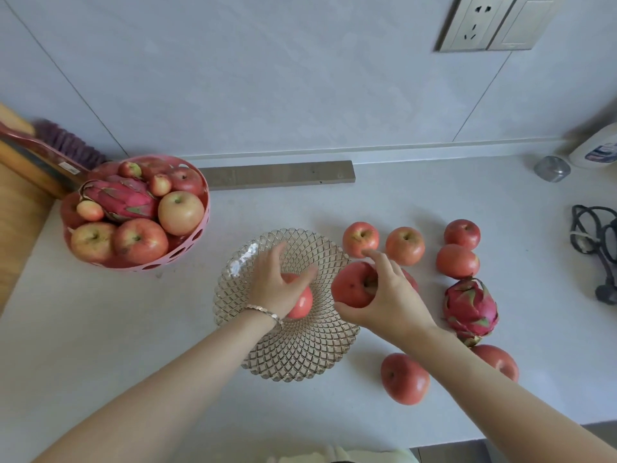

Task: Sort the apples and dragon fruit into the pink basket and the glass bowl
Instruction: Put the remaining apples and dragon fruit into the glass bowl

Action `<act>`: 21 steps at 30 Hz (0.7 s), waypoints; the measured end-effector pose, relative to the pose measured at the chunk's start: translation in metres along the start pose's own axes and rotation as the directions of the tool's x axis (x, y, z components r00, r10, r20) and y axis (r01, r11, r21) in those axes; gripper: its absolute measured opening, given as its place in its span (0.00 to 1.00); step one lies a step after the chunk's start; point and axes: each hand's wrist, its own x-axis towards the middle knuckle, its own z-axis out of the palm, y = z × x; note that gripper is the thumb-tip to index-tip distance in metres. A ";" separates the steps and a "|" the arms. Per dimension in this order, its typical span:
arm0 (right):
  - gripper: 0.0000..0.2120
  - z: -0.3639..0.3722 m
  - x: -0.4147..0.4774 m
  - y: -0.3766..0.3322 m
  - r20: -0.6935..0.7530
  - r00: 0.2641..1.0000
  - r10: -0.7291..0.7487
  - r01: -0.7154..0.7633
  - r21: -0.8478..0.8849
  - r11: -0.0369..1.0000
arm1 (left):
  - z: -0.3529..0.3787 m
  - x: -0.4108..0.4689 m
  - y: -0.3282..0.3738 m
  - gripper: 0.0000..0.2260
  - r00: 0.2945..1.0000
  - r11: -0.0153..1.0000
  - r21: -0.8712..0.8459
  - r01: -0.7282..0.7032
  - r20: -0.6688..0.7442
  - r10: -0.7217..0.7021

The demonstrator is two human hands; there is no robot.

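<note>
The glass bowl (300, 355) sits in the middle of the white counter. My left hand (277, 285) rests on a red apple (302, 304) inside it, fingers spread over the top. My right hand (389, 295) grips another red apple (352, 285) over the bowl's right rim. The pink basket (187, 252) at the left holds several apples and a dragon fruit (123, 198). Several loose apples (405, 245) lie to the right of the bowl, with a second dragon fruit (470, 307) beside them and one more apple (404, 378) near the front.
A grey bar (277, 175) lies along the back wall. A black cable (597, 248) lies at the right edge, with a small jar (551, 168) and a white bottle (597, 148) behind it. A wooden board (20, 202) and a purple brush (70, 142) lie at the far left.
</note>
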 end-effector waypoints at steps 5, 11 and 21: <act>0.46 0.015 0.001 -0.020 -0.021 0.992 -0.126 0.127 0.111 0.986 | -0.011 -0.028 0.028 0.24 0.874 0.819 -0.487 0.303 0.485 -0.035; 0.45 -0.001 0.020 0.022 0.012 0.962 -0.273 0.269 -0.215 0.939 | -0.012 -0.020 0.016 0.14 0.878 0.675 -0.588 0.446 0.434 -0.201; 0.39 0.016 0.048 0.097 0.085 0.944 0.318 -0.290 -0.239 0.927 | -0.045 -0.023 -0.020 0.28 0.960 0.844 -0.458 0.280 0.157 -0.233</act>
